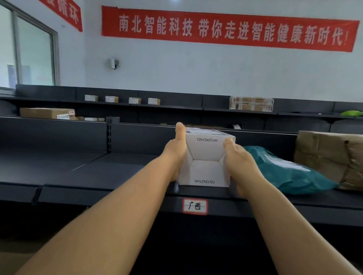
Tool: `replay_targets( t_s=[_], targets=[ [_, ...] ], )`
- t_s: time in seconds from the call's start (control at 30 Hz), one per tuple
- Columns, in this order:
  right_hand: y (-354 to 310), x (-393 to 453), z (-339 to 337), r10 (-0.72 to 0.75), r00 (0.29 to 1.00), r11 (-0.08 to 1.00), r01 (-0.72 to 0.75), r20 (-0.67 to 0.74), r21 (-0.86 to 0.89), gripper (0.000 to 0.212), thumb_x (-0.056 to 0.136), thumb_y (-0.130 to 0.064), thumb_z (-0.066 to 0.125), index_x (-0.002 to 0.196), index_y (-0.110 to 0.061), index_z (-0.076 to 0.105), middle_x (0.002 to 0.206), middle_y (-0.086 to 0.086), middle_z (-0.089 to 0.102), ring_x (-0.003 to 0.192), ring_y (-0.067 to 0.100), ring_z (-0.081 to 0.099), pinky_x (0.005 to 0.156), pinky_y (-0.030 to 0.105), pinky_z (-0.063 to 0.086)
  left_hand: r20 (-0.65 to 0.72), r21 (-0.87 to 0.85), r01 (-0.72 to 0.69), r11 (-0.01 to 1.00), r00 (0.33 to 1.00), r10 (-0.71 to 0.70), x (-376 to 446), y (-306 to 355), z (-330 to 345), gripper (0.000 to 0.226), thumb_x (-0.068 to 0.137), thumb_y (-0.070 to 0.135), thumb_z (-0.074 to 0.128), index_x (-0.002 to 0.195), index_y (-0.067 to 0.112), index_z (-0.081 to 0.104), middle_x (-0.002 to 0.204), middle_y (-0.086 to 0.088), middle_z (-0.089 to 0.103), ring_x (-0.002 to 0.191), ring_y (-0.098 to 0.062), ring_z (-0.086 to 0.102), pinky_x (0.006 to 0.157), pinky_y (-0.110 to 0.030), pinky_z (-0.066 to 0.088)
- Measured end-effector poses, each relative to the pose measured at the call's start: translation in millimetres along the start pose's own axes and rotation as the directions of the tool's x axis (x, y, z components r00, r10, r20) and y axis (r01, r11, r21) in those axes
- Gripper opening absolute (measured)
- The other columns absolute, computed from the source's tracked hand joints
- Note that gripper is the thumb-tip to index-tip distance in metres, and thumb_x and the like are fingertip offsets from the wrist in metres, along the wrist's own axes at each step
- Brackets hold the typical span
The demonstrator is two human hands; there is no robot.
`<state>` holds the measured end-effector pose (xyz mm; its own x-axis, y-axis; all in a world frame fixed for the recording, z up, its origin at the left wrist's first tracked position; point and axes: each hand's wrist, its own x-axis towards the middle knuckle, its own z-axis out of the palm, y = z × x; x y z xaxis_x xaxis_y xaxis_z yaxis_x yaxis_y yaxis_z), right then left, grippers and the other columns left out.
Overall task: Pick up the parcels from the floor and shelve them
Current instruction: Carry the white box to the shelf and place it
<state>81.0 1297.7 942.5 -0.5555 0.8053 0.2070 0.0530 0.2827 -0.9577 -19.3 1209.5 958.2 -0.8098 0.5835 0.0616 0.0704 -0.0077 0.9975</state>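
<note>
A white cardboard box (206, 160), printed "12x12x21cm", rests on the dark shelf (105, 174) in front of me, its end flaps facing me. My left hand (175, 146) presses flat against the box's left side, thumb up along its edge. My right hand (240, 159) clasps the right side. Both arms stretch out from the bottom of the view. The fingers behind the box are hidden.
A teal plastic mailer bag (288, 173) lies right of the box, touching a large taped brown carton (341, 158). A handwritten label (195, 206) is on the shelf's front edge. Farther shelves hold small white boxes (121, 99) and a brown carton (46, 112). The shelf's left part is bare.
</note>
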Motion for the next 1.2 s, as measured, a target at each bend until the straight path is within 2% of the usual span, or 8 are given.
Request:
replay_targets(
  t_s=[0.13,0.23,0.37,0.47,0.63,0.83,1.0,1.2],
  targets=[
    [-1.6,-13.4,10.3,-0.109,0.989,0.993,0.105,-0.097,-0.051,0.077,0.095,-0.049,0.039,0.157,-0.012,0.011,0.164,0.01,0.017,0.147,0.031,0.022,0.117,0.05,0.023,-0.057,-0.02,-0.122,0.992,0.991,0.121,-23.9,-0.5,-5.4,0.074,0.097,0.063,0.018,0.148,0.013,0.039,0.137,-0.007,0.051,0.12,-0.021,0.046,0.094,-0.037,0.031],
    [-12.2,-39.3,23.4,-0.309,0.931,0.945,0.277,-0.196,-0.172,0.08,0.097,-0.047,0.042,0.157,-0.011,0.004,0.166,0.007,0.004,0.152,0.025,0.005,0.121,0.046,0.009,-0.116,-0.045,-0.223,0.974,0.969,0.216,-45.9,-9.2,-21.1,0.068,0.098,0.061,0.024,0.151,0.019,0.034,0.154,-0.001,0.04,0.129,-0.017,0.04,0.101,-0.034,0.029],
    [-30.7,-82.6,59.0,-0.467,0.873,0.884,0.464,-0.138,-0.057,0.071,0.098,-0.042,0.044,0.156,-0.012,0.015,0.164,0.003,0.016,0.149,0.017,0.016,0.115,0.028,0.017,-0.167,-0.079,-0.287,0.955,0.948,0.272,-76.3,-23.4,-62.6,0.064,0.099,0.058,0.03,0.151,0.02,0.036,0.156,0.002,0.039,0.141,-0.016,0.037,0.101,-0.028,0.027],
    [-41.8,-122.6,98.8,-0.416,0.909,0.897,0.412,-0.007,0.164,0.06,0.093,-0.051,0.044,0.145,-0.022,0.035,0.137,-0.007,0.046,0.123,0.009,0.046,0.099,0.025,0.036,-0.232,-0.1,-0.303,0.948,0.933,0.274,-109.0,-33.9,-110.1,0.059,0.099,0.054,0.033,0.146,0.019,0.043,0.149,0.001,0.047,0.135,-0.015,0.044,0.107,-0.031,0.032],
    [-44.8,-193.1,163.7,-0.323,0.932,0.918,0.267,0.163,0.293,0.056,0.1,-0.043,0.04,0.15,-0.019,0.033,0.122,-0.015,0.05,0.091,-0.005,0.05,0.067,0.01,0.034,-0.375,-0.058,-0.335,0.94,0.88,0.291,-169.9,-56.0,-197.5,0.028,0.099,0.051,0.034,0.094,0.034,0.054,0.111,0.012,0.059,0.119,-0.012,0.054,0.109,-0.036,0.037],
    [-43.2,-290.6,253.6,-0.266,0.903,0.918,0.13,0.338,0.374,0.05,0.1,-0.043,0.04,0.145,-0.02,0.04,0.094,-0.023,0.054,0.083,-0.006,0.053,0.064,0.013,0.036,-0.562,-0.053,-0.321,0.946,0.792,0.238,-246.7,-95.3,-308.6,0.049,0.102,0.045,0.033,0.138,0.017,0.052,0.126,0.002,0.06,0.117,-0.013,0.059,0.104,-0.032,0.042],
    [-32.2,-362.1,325.2,-0.243,0.852,0.914,0.04,0.464,0.404,0.045,0.099,-0.043,0.041,0.136,-0.019,0.048,0.098,-0.021,0.057,0.095,-0.001,0.057,0.072,0.017,0.04,-0.665,-0.054,-0.282,0.958,0.726,0.176,-308.0,-133.5,-382.8,0.045,0.103,0.041,0.035,0.138,0.017,0.051,0.122,0.003,0.06,0.114,-0.014,0.059,0.101,-0.032,0.042],
    [-5.8,-456.5,412.7,-0.196,0.705,0.938,-0.068,0.682,0.34,0.031,0.101,-0.044,0.039,0.123,-0.025,0.049,0.1,-0.016,0.057,0.097,0.009,0.058,0.073,0.024,0.041,-0.831,-0.024,-0.195,0.98,0.549,0.089,-387.2,-190.5,-467.3,0.025,0.103,0.037,0.039,0.12,0.026,0.055,0.112,0.008,0.062,0.109,-0.011,0.06,0.094,-0.028,0.042]
  ],
)
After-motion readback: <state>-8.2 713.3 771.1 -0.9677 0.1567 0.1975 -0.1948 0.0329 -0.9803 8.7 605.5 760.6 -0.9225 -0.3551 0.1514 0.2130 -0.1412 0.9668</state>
